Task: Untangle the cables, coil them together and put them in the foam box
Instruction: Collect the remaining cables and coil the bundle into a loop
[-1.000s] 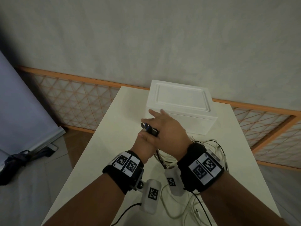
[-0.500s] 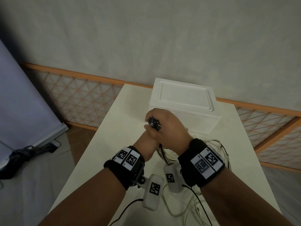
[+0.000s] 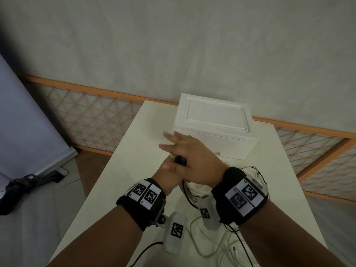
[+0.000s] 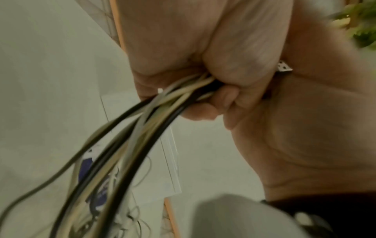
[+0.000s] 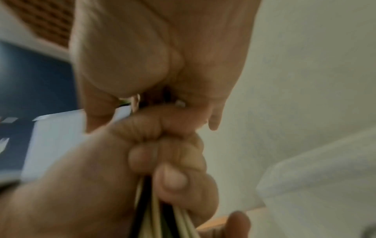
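Observation:
My left hand (image 3: 169, 176) is a fist round a bundle of black and white cables (image 4: 142, 128), held above the white table (image 3: 134, 151). A black plug (image 3: 180, 160) sticks out of the fist beside my left thumb. My right hand (image 3: 192, 157) lies over the left one, its fingers (image 3: 169, 139) stretched out straight towards the foam box (image 3: 215, 120). The box stands shut at the table's far end, lid on. In the right wrist view the left fist (image 5: 167, 145) grips the cables (image 5: 150, 217) just below my right palm (image 5: 162, 56).
Loose white and black cable loops (image 3: 212, 247) trail over the near right part of the table. An orange-framed lattice panel (image 3: 92, 116) runs along the wall behind. A grey backdrop (image 3: 23, 122) and a dark bundle (image 3: 23, 184) lie on the floor at left.
Half a second ago my right hand's fingers were curled over the left fist and plug; now they are stretched forward. The left hand keeps its grip on the bundle.

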